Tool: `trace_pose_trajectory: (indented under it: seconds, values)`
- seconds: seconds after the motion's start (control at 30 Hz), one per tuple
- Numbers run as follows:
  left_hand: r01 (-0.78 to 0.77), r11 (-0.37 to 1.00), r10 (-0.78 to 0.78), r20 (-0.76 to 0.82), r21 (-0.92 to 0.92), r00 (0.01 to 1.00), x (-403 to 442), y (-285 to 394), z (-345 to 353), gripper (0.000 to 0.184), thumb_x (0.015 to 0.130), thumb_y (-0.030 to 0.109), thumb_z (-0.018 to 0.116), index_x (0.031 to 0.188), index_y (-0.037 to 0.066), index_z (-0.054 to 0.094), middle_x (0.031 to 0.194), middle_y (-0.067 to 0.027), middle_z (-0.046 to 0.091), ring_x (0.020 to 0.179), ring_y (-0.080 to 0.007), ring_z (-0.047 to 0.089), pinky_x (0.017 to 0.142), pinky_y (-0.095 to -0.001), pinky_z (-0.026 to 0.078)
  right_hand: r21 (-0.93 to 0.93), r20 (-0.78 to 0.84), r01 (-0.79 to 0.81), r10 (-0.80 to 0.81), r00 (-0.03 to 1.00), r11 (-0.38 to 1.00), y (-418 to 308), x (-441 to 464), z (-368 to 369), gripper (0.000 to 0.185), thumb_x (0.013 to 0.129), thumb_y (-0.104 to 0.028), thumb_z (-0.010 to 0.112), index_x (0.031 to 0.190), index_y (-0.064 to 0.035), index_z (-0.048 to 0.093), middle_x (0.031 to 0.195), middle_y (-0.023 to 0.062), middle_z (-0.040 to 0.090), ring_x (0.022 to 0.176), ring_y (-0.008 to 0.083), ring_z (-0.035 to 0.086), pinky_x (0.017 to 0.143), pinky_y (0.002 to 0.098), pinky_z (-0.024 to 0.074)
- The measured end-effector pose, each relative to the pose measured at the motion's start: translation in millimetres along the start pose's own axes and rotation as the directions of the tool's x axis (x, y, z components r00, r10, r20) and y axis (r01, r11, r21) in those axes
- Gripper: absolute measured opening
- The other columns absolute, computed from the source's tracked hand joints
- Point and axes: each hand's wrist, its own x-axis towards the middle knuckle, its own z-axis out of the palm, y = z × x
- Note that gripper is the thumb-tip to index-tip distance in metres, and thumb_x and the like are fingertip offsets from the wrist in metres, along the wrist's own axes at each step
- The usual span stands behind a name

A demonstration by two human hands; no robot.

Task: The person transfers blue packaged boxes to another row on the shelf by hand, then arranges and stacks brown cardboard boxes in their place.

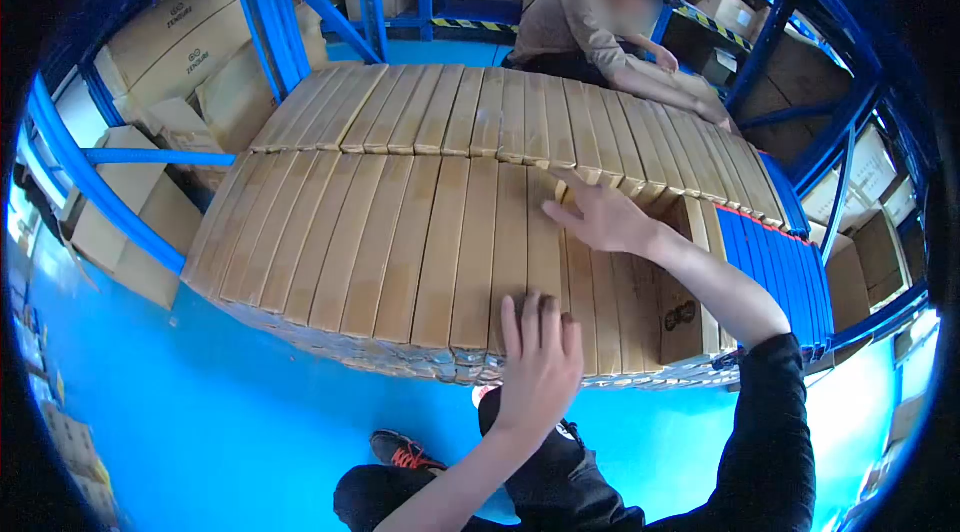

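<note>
A long row of narrow brown cardboard boxes point(400, 232) stands on edge in front of me, packed side by side. My left hand point(542, 362) lies with outstretched fingers at the near top end of a box point(545, 252) right of the row's middle. Over the far end of the same part of the row reaches my right hand point(605, 215), thumb and fingers spread; whether its fingertips touch a box I cannot tell. To its right, a box with a dark printed mark point(682, 316) stands higher than the lower boxes point(610, 312) beside it.
Behind is a second row of brown boxes point(470, 112). Several blue boxes point(775, 267) stand at the right end. A co-worker point(590, 27) crouches beyond the rows, arms over them. Blue shelving posts point(265, 12) frame the area, with large cartons point(180, 32) at left.
</note>
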Motion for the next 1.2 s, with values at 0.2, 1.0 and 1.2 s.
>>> trace_pose_trajectory:
  seconds: [0.2,1.0,1.2]
  values:
    - [-0.003,1.0,0.004,0.036,-0.023,0.999,-4,1,-6,0.034,0.082,0.021,0.062,0.104,-0.004,0.056,0.125,-0.0236,0.05,0.128,-0.0406,0.045,0.111,-0.0669,0.022,-0.009,0.139,-0.154,0.153,0.978,0.988,-5,37,21,0.082,0.097,-0.052,0.044,0.141,0.0122,0.019,0.098,0.0325,0.065,0.067,0.0373,0.069,0.082,0.0491,0.0533]
    - [-0.252,0.892,0.271,-0.002,-0.375,0.962,-18,22,-13,0.036,0.085,0.017,0.063,0.116,-0.002,0.059,0.133,-0.0172,0.054,0.128,-0.0322,0.048,0.107,-0.0486,0.04,-0.147,-0.194,-0.262,0.232,0.953,0.954,82,-74,-30,0.067,0.087,-0.042,0.058,0.139,-0.0036,0.04,0.083,0.0255,0.068,0.084,0.0452,0.066,0.08,0.05,0.0535]
    - [-0.126,0.922,0.123,-0.031,-0.366,0.992,-18,10,-7,0.03,0.082,0.01,0.064,0.108,-0.003,0.058,0.122,-0.0184,0.057,0.123,-0.0347,0.05,0.106,-0.0503,0.04,-0.421,-0.344,-0.263,0.115,0.932,0.868,133,-99,-15,0.053,0.086,-0.032,0.056,0.133,-0.0065,0.05,0.075,0.0226,0.067,0.075,0.0421,0.066,0.073,0.0521,0.0531]
